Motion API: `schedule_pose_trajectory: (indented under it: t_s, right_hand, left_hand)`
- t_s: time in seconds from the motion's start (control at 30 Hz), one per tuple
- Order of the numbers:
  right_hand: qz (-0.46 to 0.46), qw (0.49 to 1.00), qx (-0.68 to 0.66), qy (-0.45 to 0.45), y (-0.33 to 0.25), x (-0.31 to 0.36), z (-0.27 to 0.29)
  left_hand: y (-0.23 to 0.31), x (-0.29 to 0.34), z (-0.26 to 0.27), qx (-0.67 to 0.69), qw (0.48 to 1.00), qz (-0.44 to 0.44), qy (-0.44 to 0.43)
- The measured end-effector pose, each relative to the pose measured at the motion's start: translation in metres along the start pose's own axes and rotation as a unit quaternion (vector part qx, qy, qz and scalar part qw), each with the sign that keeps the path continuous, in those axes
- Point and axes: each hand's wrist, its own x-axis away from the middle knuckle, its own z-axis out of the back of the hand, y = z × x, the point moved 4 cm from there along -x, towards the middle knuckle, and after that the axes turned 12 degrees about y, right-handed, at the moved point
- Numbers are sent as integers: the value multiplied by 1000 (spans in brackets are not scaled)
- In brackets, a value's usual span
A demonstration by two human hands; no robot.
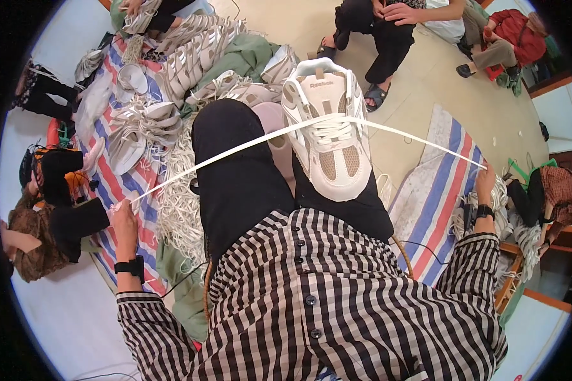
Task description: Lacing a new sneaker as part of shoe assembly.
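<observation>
Currently: one beige-and-white sneaker [347, 176], laced, resting on the right thigh [368, 216], toe toward the wearer. One white lace [254, 144], stretched wide to both sides. Left hand [126, 219]: fingers pinching one end. Right hand [485, 182]: fingers pinching the other. Loose laces [177, 209], heaped beside the left thigh [238, 190].

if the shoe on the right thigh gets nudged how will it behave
The shoe could slide or tip, as it rests on a rounded right thigh. Mesh panels suggest it's fairly light and flexible. The taut lace may tug it.
</observation>
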Motion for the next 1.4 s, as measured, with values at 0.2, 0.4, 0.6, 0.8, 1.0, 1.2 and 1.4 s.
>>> schedule_pose_trajectory:
  t_s: [0.2,0.4,0.6,0.8,1.0,1.2,1.4]
  right_hand:
    - [-182,979,-91,10,24,33,0]
    - [-226,963,-134,57,19,60,10]
    - [-278,925,-258,15,16,37,18]
    - [-62,863,-465,-184,-361,48,-10]
    - [58,833,-513,-197,-504,68,0]
    - [114,861,-464,-175,-514,78,-15]
    - [95,865,-464,-164,-514,76,-17]
  left_hand:
    - [-29,25,16,-72,997,14,3]
    - [-75,52,18,-113,993,40,1]
    - [-87,58,-24,-62,996,55,16]
    - [-103,78,-1,-129,989,79,-4]
    - [-98,87,-9,-117,991,70,-8]
    - [-99,107,-8,-105,986,123,-26]
    - [-94,103,-15,-105,985,138,-24]
